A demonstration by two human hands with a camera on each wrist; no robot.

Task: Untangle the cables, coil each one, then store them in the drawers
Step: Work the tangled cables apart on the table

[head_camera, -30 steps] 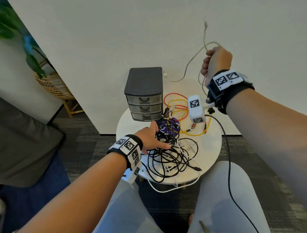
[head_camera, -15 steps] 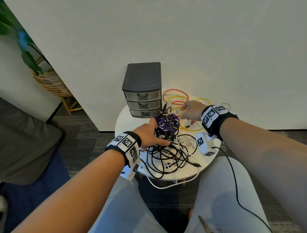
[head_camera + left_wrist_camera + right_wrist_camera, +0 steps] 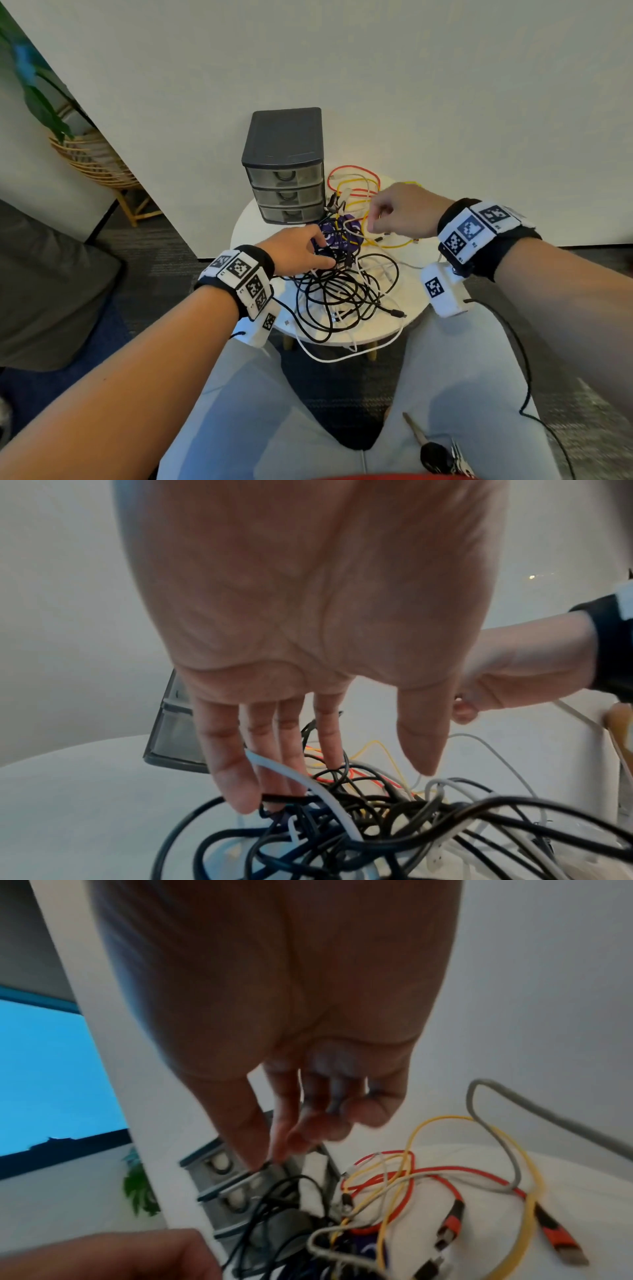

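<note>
Pinning: left hand is pressing flat, fingers straight, on black cable tangle, near-centre of table.
Pinching: right hand is gripping a whitish cable, far right, closer to coloured cables.
Drawers: 3, closed, sitting far left.

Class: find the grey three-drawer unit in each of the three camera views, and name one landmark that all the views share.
Head: the drawer unit stands upper centre, at the round table's far edge.
Left wrist: only a corner shows, centre-left, behind the fingers.
Right wrist: lower centre, behind the fingertips.
Shared landmark: the yellow cable.
</note>
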